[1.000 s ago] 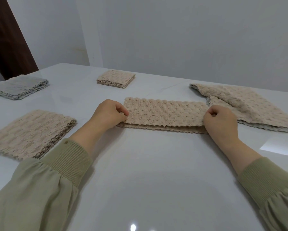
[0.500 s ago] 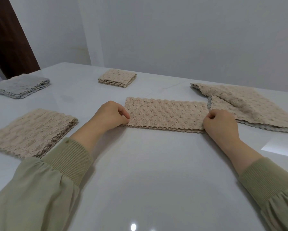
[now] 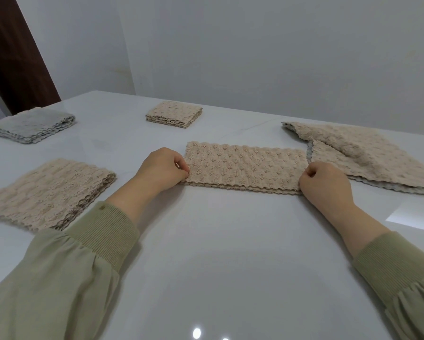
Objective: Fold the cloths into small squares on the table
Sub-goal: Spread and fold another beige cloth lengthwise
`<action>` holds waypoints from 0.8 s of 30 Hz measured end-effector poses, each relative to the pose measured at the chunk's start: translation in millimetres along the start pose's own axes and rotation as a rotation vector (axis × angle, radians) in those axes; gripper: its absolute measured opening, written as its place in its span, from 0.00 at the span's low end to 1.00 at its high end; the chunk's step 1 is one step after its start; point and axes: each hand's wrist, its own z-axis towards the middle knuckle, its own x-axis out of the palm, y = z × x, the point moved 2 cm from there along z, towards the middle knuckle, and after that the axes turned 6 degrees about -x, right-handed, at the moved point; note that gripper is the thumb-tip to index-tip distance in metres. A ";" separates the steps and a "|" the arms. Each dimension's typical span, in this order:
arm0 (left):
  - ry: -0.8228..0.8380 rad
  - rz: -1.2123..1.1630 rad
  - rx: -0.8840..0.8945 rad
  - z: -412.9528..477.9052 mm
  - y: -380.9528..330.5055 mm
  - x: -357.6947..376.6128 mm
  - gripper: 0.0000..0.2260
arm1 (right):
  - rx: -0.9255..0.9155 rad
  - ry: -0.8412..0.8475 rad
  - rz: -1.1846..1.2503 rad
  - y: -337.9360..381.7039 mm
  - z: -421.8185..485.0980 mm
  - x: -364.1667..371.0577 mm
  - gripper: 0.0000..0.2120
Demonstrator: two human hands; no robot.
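the folded strip cloth (image 3: 245, 165) is showing beige with a raised, scalloped shell pattern. the loose cloth (image 3: 368, 153) is showing the same beige, with grey peeking from its underside. the grey cloth stack (image 3: 31, 125) is sitting on the glossy white counter (image 3: 230, 241). the sleeves (image 3: 58, 278) are showing olive green.

The cloth (image 3: 245, 165) has settled. A second ago its top layer stood lifted off the lower one along the near edge (most at the left end); now both layers lie flat together on the counter (image 3: 230, 241), edges nearly matched.
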 end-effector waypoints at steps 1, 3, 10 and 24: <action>-0.002 0.025 0.001 0.4 0.1 0.3 0.05 | -0.003 0.023 -0.025 -0.7 0.2 1.4 0.08; -0.017 0.114 0.003 1.0 0.4 0.3 0.04 | -0.010 0.036 -0.053 -1.9 1.2 3.0 0.08; -0.288 0.351 0.424 -10.6 -24.4 27.4 0.12 | -0.091 -0.106 -0.149 0.2 0.9 2.7 0.04; 0.088 0.579 0.220 0.5 -50.5 83.2 0.28 | -0.323 0.032 -0.250 35.9 6.6 9.3 0.16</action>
